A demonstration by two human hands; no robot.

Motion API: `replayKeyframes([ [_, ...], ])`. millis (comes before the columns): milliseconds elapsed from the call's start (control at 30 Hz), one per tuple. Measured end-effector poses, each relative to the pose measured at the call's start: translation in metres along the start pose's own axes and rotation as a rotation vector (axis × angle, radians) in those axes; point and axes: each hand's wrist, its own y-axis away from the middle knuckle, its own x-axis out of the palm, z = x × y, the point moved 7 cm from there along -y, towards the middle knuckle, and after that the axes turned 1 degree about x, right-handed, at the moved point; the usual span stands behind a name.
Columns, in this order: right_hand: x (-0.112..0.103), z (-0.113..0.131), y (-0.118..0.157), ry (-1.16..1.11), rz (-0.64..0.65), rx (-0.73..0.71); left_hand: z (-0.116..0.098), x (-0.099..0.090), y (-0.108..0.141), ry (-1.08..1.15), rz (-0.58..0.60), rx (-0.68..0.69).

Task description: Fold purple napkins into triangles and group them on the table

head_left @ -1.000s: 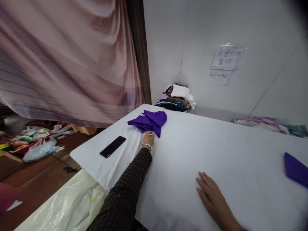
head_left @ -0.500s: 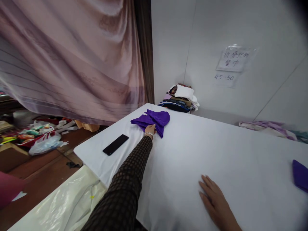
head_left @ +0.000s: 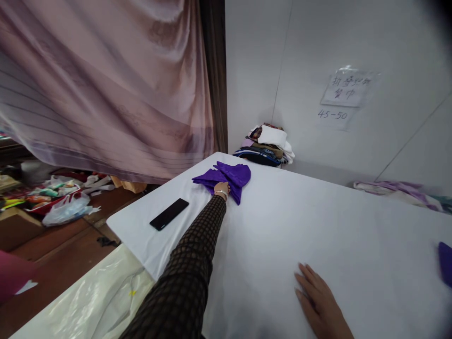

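My left hand (head_left: pixel 221 189), at the end of a dark checked sleeve, reaches to the far end of the white table (head_left: pixel 268 226). Its fingers are curled onto the near edge of a folded purple napkin (head_left: pixel 237 175), and the fingertips are partly hidden. The napkin lies in a pointed, layered shape with corners to the left and toward me. My right hand (head_left: pixel 319 296) rests open and palm down near the front of the table, holding nothing. More purple cloth (head_left: pixel 445 263) shows at the right edge of the view.
A black phone (head_left: pixel 169 214) lies left of my left arm. Piled folded clothes (head_left: pixel 266 143) stand behind the table's far edge by the wall. A pink curtain (head_left: pixel 141 94) hangs at the left. Plastic bags (head_left: pixel 68 209) and boxes sit on the floor there.
The view has shifted slightly, so the purple cloth at the right shows less. My left hand stays at the napkin, its fingers now more curled. My right hand still rests on the table.
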Motion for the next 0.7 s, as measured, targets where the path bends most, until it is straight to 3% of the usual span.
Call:
replayKeyframes([
  [100,0.002,-0.001,0.000,0.003,0.014,0.008,-0.019,0.003,0.009,-0.086,0.031,0.112],
  [200,0.002,-0.002,-0.001,-0.012,0.027,0.028,-0.045,0.007,0.034,-0.155,0.046,0.285],
  [300,-0.001,-0.001,-0.003,-0.077,0.044,0.077,-0.067,0.024,0.085,-0.241,0.143,0.532],
  [367,-0.006,-0.001,-0.005,-0.178,0.048,0.154,-0.078,0.046,0.142,-0.403,0.316,0.873],
  [433,-0.014,-0.005,-0.006,-0.326,0.036,0.279,-0.071,0.063,0.204,-0.506,0.516,1.109],
  [533,-0.026,-0.014,-0.008,-0.594,-0.052,0.465,-0.041,0.078,0.292,-0.553,0.890,1.297],
  [633,-0.036,-0.018,-0.012,-0.809,-0.154,0.513,-0.009,0.081,0.355,-0.503,1.188,1.349],
  [700,-0.039,-0.017,-0.015,-0.870,-0.166,0.509,0.008,0.082,0.381,-0.452,1.307,1.314],
])
